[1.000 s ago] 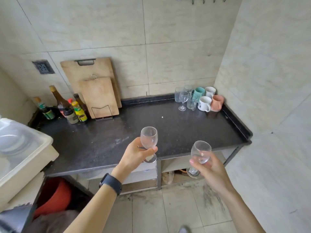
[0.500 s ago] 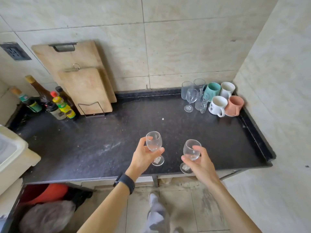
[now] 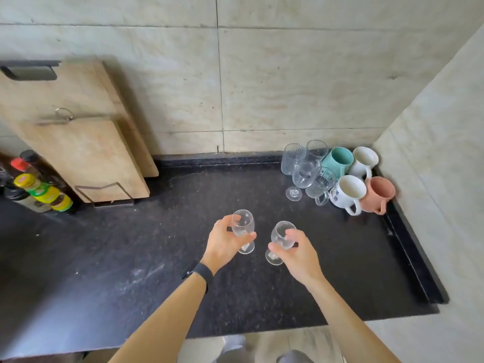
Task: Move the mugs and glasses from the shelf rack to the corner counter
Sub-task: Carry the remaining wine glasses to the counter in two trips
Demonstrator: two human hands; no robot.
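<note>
Mugs (image 3: 356,176) and glasses (image 3: 305,169) already crowd the counter (image 3: 157,258) corner, while left hand (image 3: 222,242) and right hand (image 3: 298,252) each clasp a stemmed glass above mid-counter (shelf rack unseen, remainder unknowable).

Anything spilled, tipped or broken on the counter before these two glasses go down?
Nothing broken or tipped. The mugs and glasses in the corner stand upright, tightly packed. The counter shows only pale smudges near its front. Each hand, left and right, holds a stemmed glass upright.
</note>
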